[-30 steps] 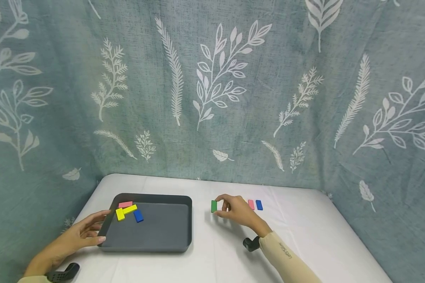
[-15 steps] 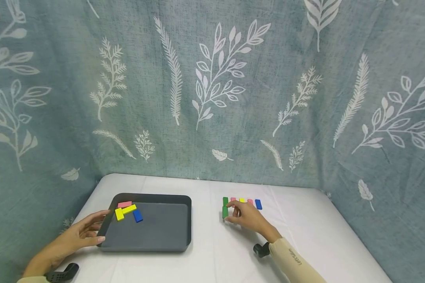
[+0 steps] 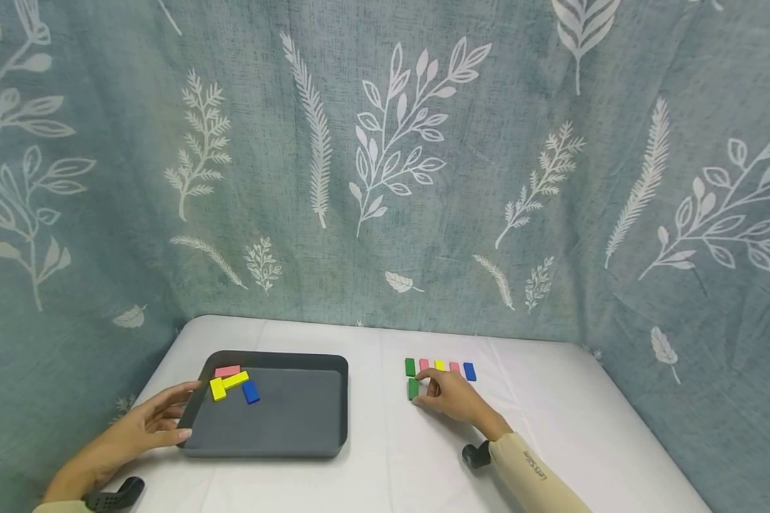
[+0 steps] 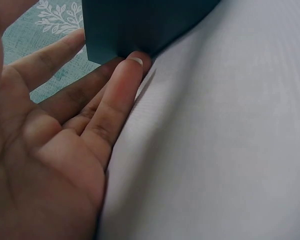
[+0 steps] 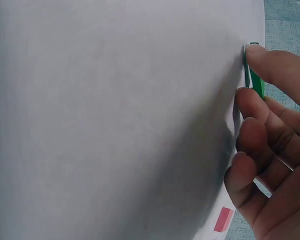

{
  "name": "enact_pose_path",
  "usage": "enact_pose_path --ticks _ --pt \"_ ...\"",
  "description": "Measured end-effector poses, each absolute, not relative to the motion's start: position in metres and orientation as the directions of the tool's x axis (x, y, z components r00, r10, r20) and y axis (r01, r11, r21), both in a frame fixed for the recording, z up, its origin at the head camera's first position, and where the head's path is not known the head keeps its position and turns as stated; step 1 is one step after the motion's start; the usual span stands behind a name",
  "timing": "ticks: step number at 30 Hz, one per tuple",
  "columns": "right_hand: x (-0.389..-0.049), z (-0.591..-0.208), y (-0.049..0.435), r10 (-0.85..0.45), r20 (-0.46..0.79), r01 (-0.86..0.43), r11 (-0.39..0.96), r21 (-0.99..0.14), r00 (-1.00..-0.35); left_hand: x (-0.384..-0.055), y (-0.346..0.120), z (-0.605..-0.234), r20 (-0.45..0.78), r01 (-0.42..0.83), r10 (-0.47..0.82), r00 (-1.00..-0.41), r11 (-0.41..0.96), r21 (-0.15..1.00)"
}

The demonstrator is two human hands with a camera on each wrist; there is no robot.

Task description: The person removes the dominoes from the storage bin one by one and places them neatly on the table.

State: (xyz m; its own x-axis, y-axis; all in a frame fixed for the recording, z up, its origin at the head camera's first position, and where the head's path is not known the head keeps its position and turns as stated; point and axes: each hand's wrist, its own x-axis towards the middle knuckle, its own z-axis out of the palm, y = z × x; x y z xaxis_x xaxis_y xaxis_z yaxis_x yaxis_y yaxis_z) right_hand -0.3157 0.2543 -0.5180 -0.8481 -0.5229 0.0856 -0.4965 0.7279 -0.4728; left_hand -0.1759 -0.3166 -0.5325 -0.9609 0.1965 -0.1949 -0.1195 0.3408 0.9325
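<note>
My right hand pinches a small green block between thumb and index finger, low at the white table. This block is just on the near side of another green block, which heads a row. In the right wrist view, the held green block shows partly behind the fingers. At the left, my left hand touches the left side of a dark grey tray, fingers spread and loosely bent. The left wrist view shows its fingertips against the tray's outer wall.
Pink, yellow, pink and blue blocks continue the row rightward. In the tray's far left corner lie a pink block, two yellow blocks and a blue block. A patterned curtain surrounds the table.
My right hand has carried the green block rightward and slightly nearer, from left of the row to beside the first green block. The left hand and tray have stayed put.
</note>
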Motion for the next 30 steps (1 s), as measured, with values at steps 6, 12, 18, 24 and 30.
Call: enact_pose_path --ticks 6,12,18,24,30 --pt "-0.318 -0.52 0.254 -0.53 0.093 -0.504 0.715 -0.485 -0.843 -0.177 -0.316 -0.533 -0.193 -0.12 0.19 -0.963 0.341 0.933" --pt "-0.319 -0.52 0.254 -0.551 0.102 -0.525 0.698 -0.487 -0.828 -0.177 -0.317 -0.534 -0.188 -0.114 0.194 -0.963 0.337 0.934" --pt "-0.32 -0.52 0.254 -0.556 0.093 -0.525 0.697 -0.489 -0.826 -0.178 -0.318 -0.534 -0.175 -0.099 0.202 -0.964 0.338 0.936" --pt "-0.32 -0.516 0.253 -0.541 0.06 -0.487 0.697 -0.526 -0.839 -0.178 -0.319 -0.533 -0.158 -0.083 0.205 -0.966 0.333 0.939" --pt "-0.323 -0.51 0.246 -0.555 0.095 -0.514 0.675 -0.529 -0.826 -0.176 -0.319 -0.535 -0.166 -0.091 0.209 -0.964 0.326 0.941"
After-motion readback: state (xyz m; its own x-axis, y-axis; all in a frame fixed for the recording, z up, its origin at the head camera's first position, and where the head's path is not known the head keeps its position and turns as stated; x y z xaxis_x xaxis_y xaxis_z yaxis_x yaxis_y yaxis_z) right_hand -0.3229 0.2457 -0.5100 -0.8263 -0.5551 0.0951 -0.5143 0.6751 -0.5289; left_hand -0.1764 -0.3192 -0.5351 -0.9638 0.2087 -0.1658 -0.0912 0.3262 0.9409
